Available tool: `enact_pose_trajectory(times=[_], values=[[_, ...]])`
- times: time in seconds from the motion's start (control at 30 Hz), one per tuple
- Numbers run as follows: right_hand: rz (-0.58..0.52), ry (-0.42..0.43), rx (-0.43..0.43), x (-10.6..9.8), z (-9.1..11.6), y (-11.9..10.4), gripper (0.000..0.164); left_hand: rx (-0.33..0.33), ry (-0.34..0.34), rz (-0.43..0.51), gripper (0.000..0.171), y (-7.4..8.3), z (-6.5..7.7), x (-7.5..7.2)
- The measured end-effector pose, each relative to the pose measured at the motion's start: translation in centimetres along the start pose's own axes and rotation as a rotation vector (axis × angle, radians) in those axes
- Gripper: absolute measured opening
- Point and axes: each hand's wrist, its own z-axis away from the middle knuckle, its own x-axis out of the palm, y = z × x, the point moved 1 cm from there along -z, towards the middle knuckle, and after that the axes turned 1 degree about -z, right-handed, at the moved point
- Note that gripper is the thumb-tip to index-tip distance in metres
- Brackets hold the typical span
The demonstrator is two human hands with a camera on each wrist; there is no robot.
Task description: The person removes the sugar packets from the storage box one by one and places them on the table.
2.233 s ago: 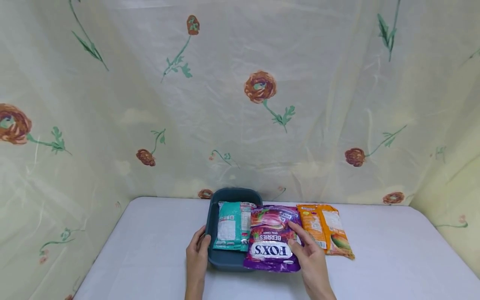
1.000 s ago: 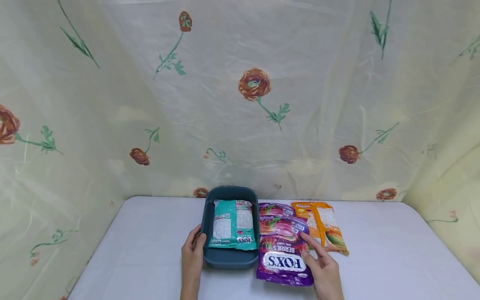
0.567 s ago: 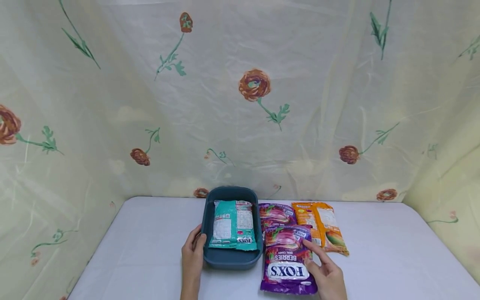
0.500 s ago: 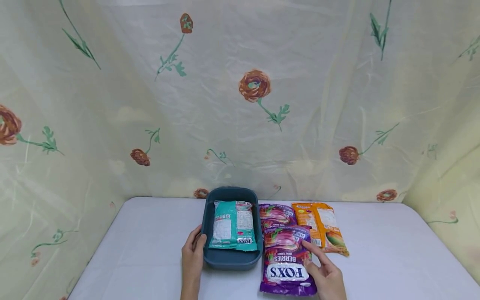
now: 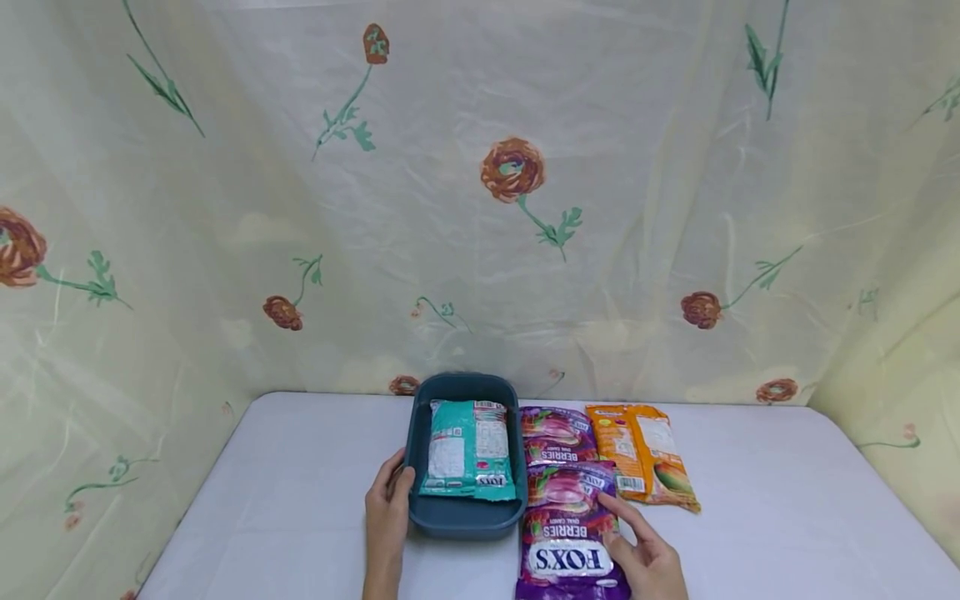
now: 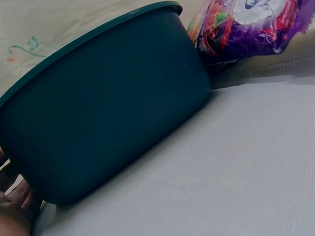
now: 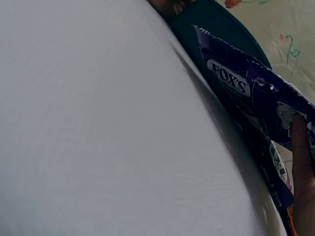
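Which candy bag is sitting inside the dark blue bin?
The teal bag. It's the only one inside the bin; both purple bags and the orange bag are outside it.

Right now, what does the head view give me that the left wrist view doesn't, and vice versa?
Head only: the tray's inside, with the teal packet lying in the dark blue tray, and the orange packet on the table.

Left wrist only: the tray's bottom edge meeting the table, seen low and side-on, and the gap under a purple packet.

Both: the left hand at the tray's side, the tray, purple packaging, the white table and the patterned curtain.
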Motion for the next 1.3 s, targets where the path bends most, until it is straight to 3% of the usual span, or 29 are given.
enact_pose_trajectory(times=[0.1,0.33,0.7,1.03,1.3], values=[[0.011,-0.014,0.002,-0.2,-0.1,0.3,0.055,0.001,-0.001,0.002,0.04,0.0,0.0,0.1],[0.087,-0.027,-0.084,-0.8,-0.2,0.9,0.05,0.014,0.001,-0.006,0.04,0.2,0.1,-0.1],[0.21,-0.017,-0.038,-1.2,0.0,1.3,0.048,0.009,0.0,-0.013,0.04,-0.1,0.1,0.0],[0.326,-0.016,-0.129,-0.5,0.1,2.0,0.049,0.004,0.01,-0.014,0.04,-0.1,0.1,0.0],[0.676,0.029,-0.204,-0.3,0.3,1.5,0.049,0.007,0.009,-0.005,0.039,-0.1,0.1,0.0]])
